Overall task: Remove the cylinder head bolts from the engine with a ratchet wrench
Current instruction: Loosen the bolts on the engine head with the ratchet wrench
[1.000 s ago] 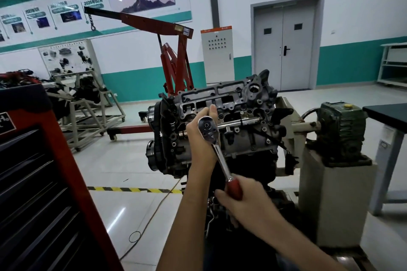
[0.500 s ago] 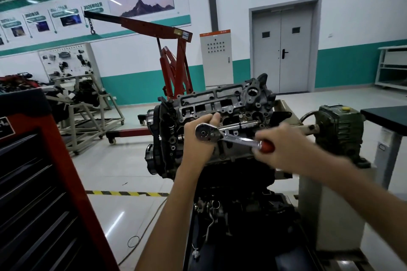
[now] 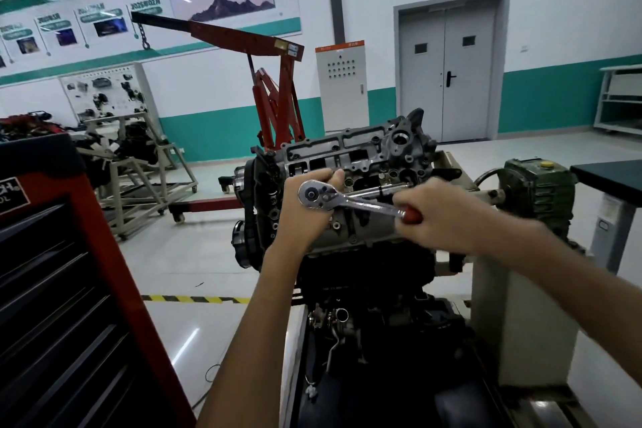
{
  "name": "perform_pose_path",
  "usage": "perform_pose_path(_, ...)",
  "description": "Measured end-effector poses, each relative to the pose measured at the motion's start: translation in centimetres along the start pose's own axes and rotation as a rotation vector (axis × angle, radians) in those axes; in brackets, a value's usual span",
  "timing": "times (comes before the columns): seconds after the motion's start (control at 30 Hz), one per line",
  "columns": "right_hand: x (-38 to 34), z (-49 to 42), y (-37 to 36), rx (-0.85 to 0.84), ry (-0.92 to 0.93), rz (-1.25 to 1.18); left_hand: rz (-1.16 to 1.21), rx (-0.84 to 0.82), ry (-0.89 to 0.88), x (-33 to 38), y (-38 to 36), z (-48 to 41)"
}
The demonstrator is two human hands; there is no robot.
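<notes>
Since the grey cast-metal engine (image 3: 368, 160) hangs sideways on its beige stand (image 3: 521, 316), head face toward the person, the tool needs support at both ends. Left hand (image 3: 305, 219) curls around behind the head of the chrome ratchet wrench with red handle (image 3: 357, 202), likely steadying it square. Right hand (image 3: 441, 215) is clenched on the red grip, far out for leverage. Cylinder head bolt is hidden behind the ratchet head, so can't tell how loose.

The engine (image 3: 351, 184) sits on a stand (image 3: 514, 316) at centre. A tool cabinet (image 3: 69, 288) stands to its left, a hoist (image 3: 271, 94) behind it, and double doors (image 3: 448, 69) behind on the right. A counter (image 3: 611, 177) lies far right.
</notes>
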State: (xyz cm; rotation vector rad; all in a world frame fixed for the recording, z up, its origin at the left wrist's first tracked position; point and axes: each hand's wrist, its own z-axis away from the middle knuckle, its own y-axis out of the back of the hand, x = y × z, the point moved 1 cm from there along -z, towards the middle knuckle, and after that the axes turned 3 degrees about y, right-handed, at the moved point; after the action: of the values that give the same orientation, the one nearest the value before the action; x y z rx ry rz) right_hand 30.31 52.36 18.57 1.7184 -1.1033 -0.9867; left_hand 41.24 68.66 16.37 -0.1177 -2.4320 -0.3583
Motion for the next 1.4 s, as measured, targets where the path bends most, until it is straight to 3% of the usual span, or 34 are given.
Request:
perform_pose_path(0.1,0.7,-0.3,0.6,0.048,0.014,0.148,0.009,0.033,0.006,0.1,-0.5,0.0)
perform_pose_path(0.17,-0.2,0.8,-2.3,0.061,-0.038,-0.051,0.074,0.138,0.014,-0.2,-1.0,0.4)
perform_pose_path(0.27,-3.6,2.4,-7.7,0.215,-0.109,-0.484,0.144,0.274,0.028,-0.1,-2.1,0.6)
perform_pose_path(0.33,-6.4,2.6,-10.2,0.204,-0.126,-0.753,0.151,0.338,0.026,0.3,-2.7,0.5)
perform_pose_path(0.4,-7.7,2.5,-11.1,0.141,-0.125,-0.860,0.112,0.361,-0.007,0.4,-2.7,0.5)
perform_pose_path(0.53,-4.0,2.1,-6.5,0.052,-0.082,-0.516,0.091,0.225,0.012,-0.2,-1.2,0.3)
perform_pose_path(0.67,0.4,0.2,1.0,0.013,0.010,0.094,-0.010,-0.011,-0.013,0.1,-0.3,-0.2)
perform_pose_path(0.77,1.1,0.0,1.4,0.084,0.017,0.210,0.011,0.078,-0.002,0.2,-1.3,0.0)
perform_pose_path(0.9,-1.6,2.4,-5.6,0.199,-0.096,-0.212,0.133,0.306,0.026,-0.4,-2.5,0.5)
perform_pose_path(1.0,-5.5,2.9,-10.4,0.232,-0.146,-0.683,0.129,0.375,0.000,0.2,-3.1,0.6)
perform_pose_path(1.07,-7.1,2.7,-11.7,0.204,-0.121,-0.816,0.099,0.383,-0.012,0.5,-3.2,0.5)
perform_pose_path(1.13,-6.1,2.5,-10.8,0.187,-0.123,-0.709,0.094,0.328,0.002,0.4,-2.8,0.5)
perform_pose_path(1.3,0.4,1.3,-1.9,0.029,-0.038,-0.105,-0.009,0.086,-0.010,0.1,-1.4,-0.2)
perform_pose_path(1.4,1.8,0.6,1.1,0.127,-0.007,0.156,-0.039,0.051,0.001,0.3,-1.8,-0.6)
